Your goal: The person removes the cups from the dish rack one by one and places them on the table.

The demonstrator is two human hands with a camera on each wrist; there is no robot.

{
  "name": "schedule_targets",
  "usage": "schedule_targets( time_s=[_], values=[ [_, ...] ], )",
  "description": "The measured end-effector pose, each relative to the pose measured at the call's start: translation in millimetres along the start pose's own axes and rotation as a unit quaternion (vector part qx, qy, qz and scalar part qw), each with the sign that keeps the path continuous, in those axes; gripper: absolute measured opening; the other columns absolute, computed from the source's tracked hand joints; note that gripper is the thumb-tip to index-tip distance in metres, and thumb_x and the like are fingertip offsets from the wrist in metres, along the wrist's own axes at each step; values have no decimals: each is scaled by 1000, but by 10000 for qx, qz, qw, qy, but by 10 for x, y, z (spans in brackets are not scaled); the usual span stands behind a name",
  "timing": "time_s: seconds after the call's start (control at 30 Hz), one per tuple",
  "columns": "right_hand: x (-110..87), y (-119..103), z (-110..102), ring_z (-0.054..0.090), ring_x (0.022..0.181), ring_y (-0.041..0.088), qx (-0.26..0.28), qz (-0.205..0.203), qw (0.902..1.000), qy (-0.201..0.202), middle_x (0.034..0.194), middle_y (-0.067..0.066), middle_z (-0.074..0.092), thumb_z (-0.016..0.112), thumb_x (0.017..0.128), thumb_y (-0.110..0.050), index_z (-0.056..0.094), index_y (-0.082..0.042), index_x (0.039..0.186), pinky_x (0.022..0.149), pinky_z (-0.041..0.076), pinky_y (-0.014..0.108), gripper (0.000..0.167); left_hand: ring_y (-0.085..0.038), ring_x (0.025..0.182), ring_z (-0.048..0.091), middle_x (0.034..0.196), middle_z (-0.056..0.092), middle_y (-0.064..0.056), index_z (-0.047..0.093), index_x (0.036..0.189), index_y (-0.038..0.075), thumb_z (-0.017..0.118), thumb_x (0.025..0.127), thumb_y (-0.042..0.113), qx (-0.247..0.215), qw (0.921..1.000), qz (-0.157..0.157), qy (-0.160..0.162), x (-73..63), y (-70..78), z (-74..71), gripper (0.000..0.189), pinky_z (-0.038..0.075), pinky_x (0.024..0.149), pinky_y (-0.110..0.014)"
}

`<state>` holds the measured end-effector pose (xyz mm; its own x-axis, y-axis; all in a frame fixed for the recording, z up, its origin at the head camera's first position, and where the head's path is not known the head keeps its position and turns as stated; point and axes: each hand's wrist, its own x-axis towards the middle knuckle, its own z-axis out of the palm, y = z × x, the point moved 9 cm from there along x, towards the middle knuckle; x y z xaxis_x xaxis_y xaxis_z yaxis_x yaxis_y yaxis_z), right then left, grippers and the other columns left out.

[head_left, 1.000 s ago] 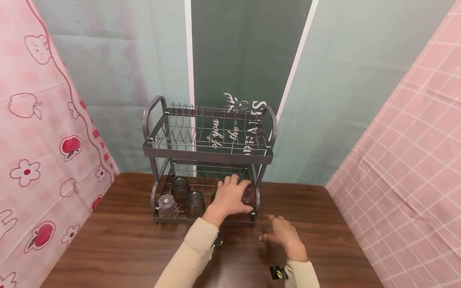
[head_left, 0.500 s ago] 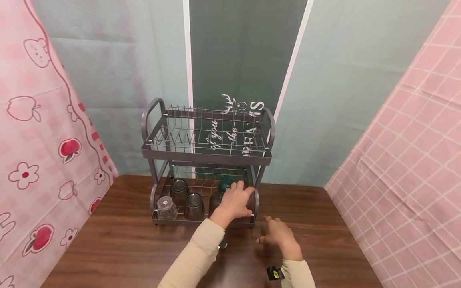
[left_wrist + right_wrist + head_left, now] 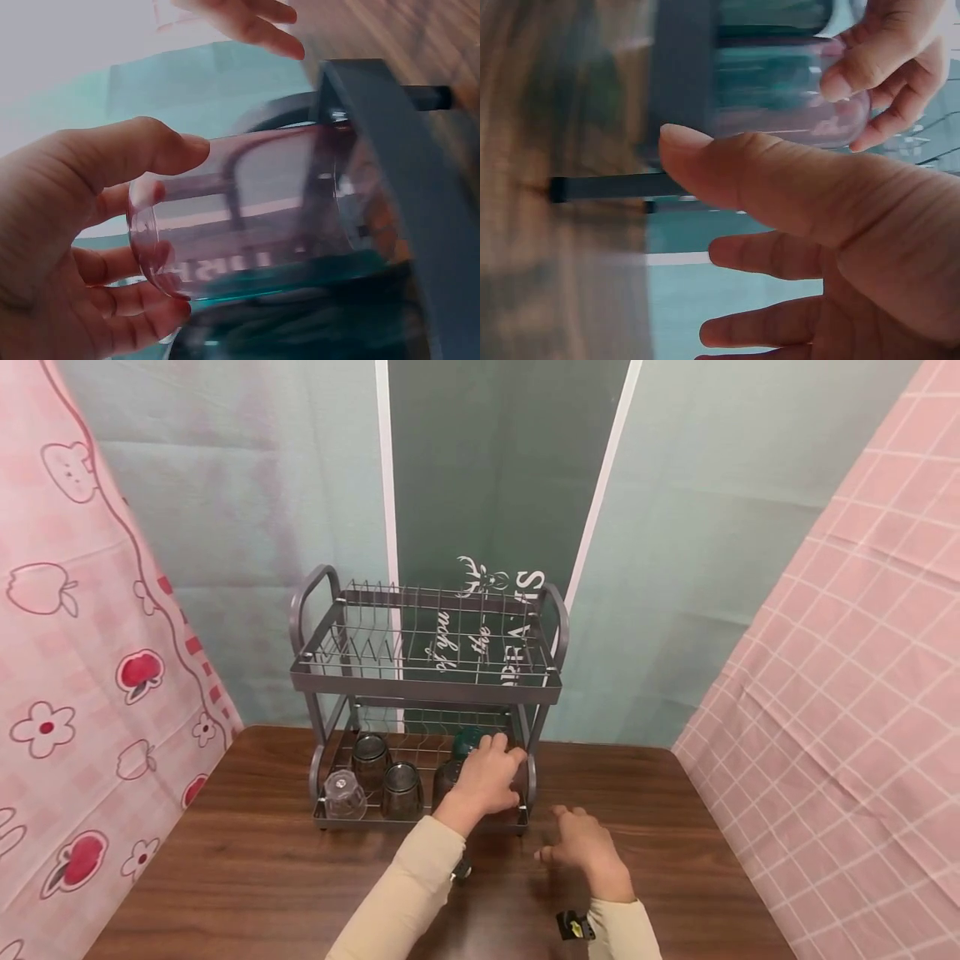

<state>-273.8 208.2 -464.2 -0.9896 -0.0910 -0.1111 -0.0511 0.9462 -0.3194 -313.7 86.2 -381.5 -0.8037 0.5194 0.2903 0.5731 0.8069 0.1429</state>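
Note:
My left hand (image 3: 487, 777) is at the right end of the rack's lower tier. It holds a clear pink drinking glass (image 3: 255, 210) by its rounded base, thumb on one side and fingers on the other. The glass's other end is down behind the tier's front rail (image 3: 397, 157), and in the head view the hand covers most of it. Just right of the rack, my right hand (image 3: 588, 843) hovers over the table, fingers spread and relaxed, holding nothing. Beside the pink glass are a teal glass (image 3: 467, 741) and a dark glass (image 3: 447, 779).
The grey two-tier dish rack (image 3: 427, 689) stands on a brown wooden table (image 3: 630, 793). Upside down at its lower left are a clear glass (image 3: 345, 797), a grey glass (image 3: 402, 793) and another grey glass (image 3: 371, 760). Curtains hang behind and on both sides.
My left hand has come slightly right and down at the rack's right end, uncovering the teal and dark glasses. The right hand has stayed about where it was.

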Motion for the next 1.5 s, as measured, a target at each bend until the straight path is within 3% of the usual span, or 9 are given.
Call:
schedule_targets(
  time_s=[0.27,0.5,0.63,0.77,1.03,1.17,1.23,1.4,1.5],
  values=[
    [-41,-48,-192,52,101,47,-45,-86,9998,158,119,28,51,82,66,-37,54,-1,126,75,43,59,75,-24,92,45,105,49,-10,63,116,14,79,69,32,7,9997,-12,243,-16,59,-243,53,47,73,-36],
    [-127,-55,-141,54,104,39,744,-620,9920,815,117,19,56,78,74,-33,58,-3,122,81,43,54,61,-23,92,46,106,49,-10,61,116,14,77,70,30,-374,9969,215,653,-214,110,-343,52,48,73,-37],
    [-179,-30,-129,53,109,32,1461,-995,9744,1386,118,11,57,78,75,-28,59,-6,121,86,43,50,55,-22,90,45,107,48,-9,60,118,14,75,70,30,-656,9930,340,918,-322,133,-362,52,49,69,-33],
    [-226,22,-112,52,111,29,2365,-1173,9484,1756,121,8,57,80,73,-22,57,-9,123,86,42,51,57,-21,91,46,108,48,-9,59,118,15,75,70,30,-1106,9877,270,1070,-413,126,-349,52,49,66,-31],
    [-295,66,-70,50,113,32,3577,-1331,9012,2055,129,14,51,75,78,-14,45,-6,133,84,44,49,63,-20,98,45,111,47,-7,57,122,16,74,73,31,-2029,9687,3,1431,-560,87,-264,54,49,74,-34],
    [-318,93,-72,48,112,30,4566,-1522,8515,2080,131,22,45,65,83,0,39,-1,136,85,46,37,59,-20,99,46,111,48,-5,55,124,15,72,75,32,-2502,9557,-183,1539,-622,62,-190,54,48,75,-35],
    [-334,90,-89,50,111,27,5143,-1753,8139,2057,129,26,42,57,85,6,35,5,136,83,47,31,56,-18,98,48,111,48,-4,54,126,16,70,77,34,-2737,9489,-295,1541,-647,47,-137,55,48,75,-34],
    [-372,10,-113,51,111,23,6510,-2598,6976,1485,128,29,34,40,90,9,18,12,138,82,48,35,54,-16,95,51,114,49,-3,52,128,14,67,81,35,-3510,9233,-417,1502,-695,30,8,54,48,76,-31],
    [-393,-35,-118,52,110,24,6931,-2921,6492,1138,126,24,38,36,90,9,18,9,139,83,48,37,52,-15,94,52,112,50,-3,52,128,11,67,82,33,-4015,9023,-458,1499,-711,17,98,53,49,76,-28]
  ],
)
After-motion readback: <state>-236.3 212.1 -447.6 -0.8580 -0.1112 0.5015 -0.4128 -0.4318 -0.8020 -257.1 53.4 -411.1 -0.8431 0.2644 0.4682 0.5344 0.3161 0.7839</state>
